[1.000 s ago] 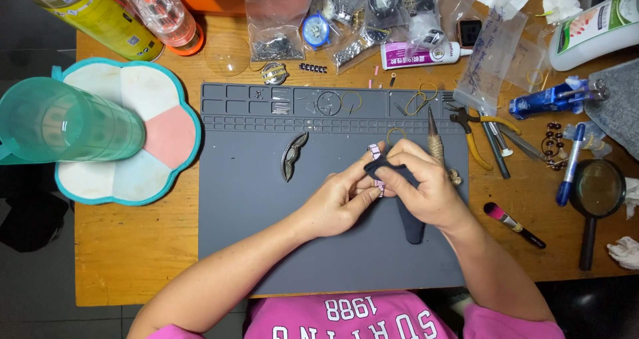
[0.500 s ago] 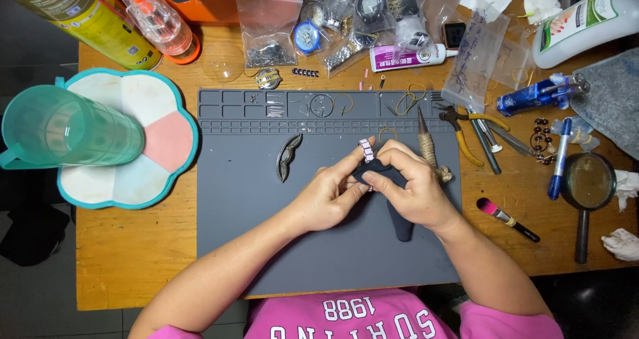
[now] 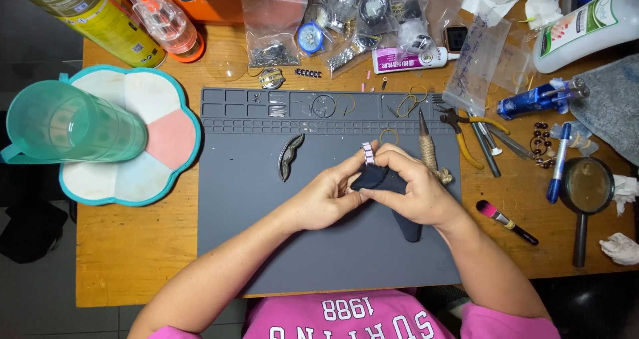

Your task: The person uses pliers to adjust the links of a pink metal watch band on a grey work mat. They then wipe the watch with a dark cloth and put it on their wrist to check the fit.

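My left hand and my right hand meet over the middle of the grey work mat. Between them they hold a small pink and silver watch band piece wrapped in a dark blue cloth. The cloth's tail hangs out below my right hand onto the mat. A curved metal watch band segment lies on the mat to the left of my hands. A twine-wrapped pointed tool lies just behind my right hand.
A teal jug lies on a flower-shaped tray at left. Plastic bags of watch parts, a glue tube and a spray can line the back. Pliers, a blue pen, a magnifier and a small brush lie at right.
My hands have stayed together on the cloth and band piece, fingers shifting slightly. The camera view has drifted a little, so the hands sit slightly further left and higher in the view.
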